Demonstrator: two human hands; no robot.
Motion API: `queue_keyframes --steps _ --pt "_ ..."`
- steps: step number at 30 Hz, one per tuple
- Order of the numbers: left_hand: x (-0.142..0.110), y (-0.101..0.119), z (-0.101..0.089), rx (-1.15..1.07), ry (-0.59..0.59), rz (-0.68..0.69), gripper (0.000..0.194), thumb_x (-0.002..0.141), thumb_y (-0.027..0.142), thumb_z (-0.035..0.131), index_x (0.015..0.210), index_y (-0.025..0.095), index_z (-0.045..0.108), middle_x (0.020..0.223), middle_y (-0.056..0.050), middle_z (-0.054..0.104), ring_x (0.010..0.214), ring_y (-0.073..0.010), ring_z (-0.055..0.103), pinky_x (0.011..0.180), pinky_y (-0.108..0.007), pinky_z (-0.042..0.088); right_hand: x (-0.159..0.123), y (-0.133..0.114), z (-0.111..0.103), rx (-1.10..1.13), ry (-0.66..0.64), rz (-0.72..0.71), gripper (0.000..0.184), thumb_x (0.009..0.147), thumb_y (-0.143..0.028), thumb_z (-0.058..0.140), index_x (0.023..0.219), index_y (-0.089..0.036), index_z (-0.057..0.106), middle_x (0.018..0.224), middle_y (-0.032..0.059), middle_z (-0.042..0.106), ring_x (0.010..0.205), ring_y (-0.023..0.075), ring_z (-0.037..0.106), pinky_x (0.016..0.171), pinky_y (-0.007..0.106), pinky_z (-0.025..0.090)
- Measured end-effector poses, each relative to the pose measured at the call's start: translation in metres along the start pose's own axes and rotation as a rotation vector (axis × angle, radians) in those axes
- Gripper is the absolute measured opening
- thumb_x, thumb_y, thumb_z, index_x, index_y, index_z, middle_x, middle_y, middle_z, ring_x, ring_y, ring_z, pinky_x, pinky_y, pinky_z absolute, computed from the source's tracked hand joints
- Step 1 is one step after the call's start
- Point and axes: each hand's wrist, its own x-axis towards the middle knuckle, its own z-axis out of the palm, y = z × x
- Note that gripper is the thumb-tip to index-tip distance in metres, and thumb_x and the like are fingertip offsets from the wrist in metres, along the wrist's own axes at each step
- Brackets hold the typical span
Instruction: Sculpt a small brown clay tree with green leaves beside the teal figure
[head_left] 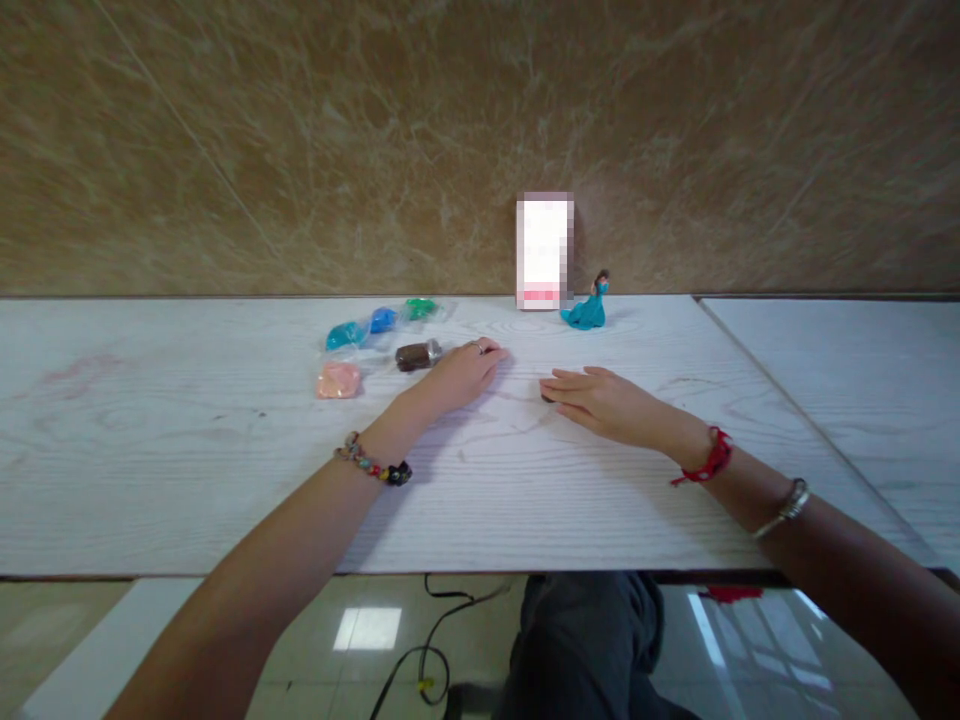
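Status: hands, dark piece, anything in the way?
Right hand palm-down, partly covering small dark piece. Left hand beside brown packet, grip unclear. Teal figurine beyond, apart from both hands.

On a pale wood-grained table [465, 520], the right hand [604, 402] lies palm down, its fingers stretched over a small dark lump [547, 399] that is mostly hidden. The left hand [466, 374] rests just beside a brown packet [415, 356]; near that lie 4 others: a pink packet [338, 381], a teal packet [346, 336], a blue packet [382, 320] and a green packet [420, 309]. Beyond the hands, a pixelated bright screen [543, 245] stands upright before the brown marbled wall [337, 150], beside a figurine [585, 315] in a teal dress.
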Motion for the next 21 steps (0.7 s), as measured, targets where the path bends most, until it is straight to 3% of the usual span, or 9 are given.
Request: queue_keyframes --steps 5,10,16,21 --pt "-0.001 0.001 -0.002 0.004 -0.007 -0.01 0.034 0.085 0.017 0.03 0.114 0.015 0.049 0.113 -0.01 0.051 0.096 -0.0167 0.053 0.081 -0.027 0.042 -0.004 -0.002 0.003 0.01 -0.014 0.032 0.037 0.09 -0.023 0.029 0.123 -0.02 0.046 0.13 0.0053 0.048 0.121 0.0183 0.042 0.099 0.044 0.032" --pt "0.0 0.002 -0.003 0.004 -0.003 -0.008 0.033 0.085 0.018 0.031 0.112 0.016 0.05 0.113 -0.009 0.051 0.096 -0.0167 0.052 0.081 -0.027 0.042 -0.003 0.003 0.008 0.126 -0.035 0.038 0.039 0.09 -0.025 0.029 0.127 -0.02 0.042 0.132 0.0063 0.045 0.124 0.0204 0.038 0.098 0.046 0.034" --pt "0.0 0.001 -0.003 0.008 -0.01 -0.009 0.034 0.085 0.018 0.031 0.114 0.016 0.049 0.114 -0.01 0.051 0.098 -0.0176 0.052 0.082 -0.028 0.042 -0.004 0.002 0.003 0.084 0.004 0.079 0.054 0.089 -0.038 0.034 0.137 -0.016 0.023 0.135 0.0135 0.039 0.125 0.0224 0.036 0.101 0.047 0.031" --pt "0.0 0.001 -0.002 -0.014 0.007 -0.013 0.033 0.085 0.017 0.031 0.113 0.016 0.049 0.114 -0.009 0.051 0.098 -0.0169 0.052 0.083 -0.028 0.042 -0.006 -0.006 0.003 0.03 0.01 -0.006 0.053 0.088 -0.04 0.034 0.136 -0.016 0.026 0.136 0.0118 0.039 0.125 0.0217 0.036 0.103 0.048 0.026"
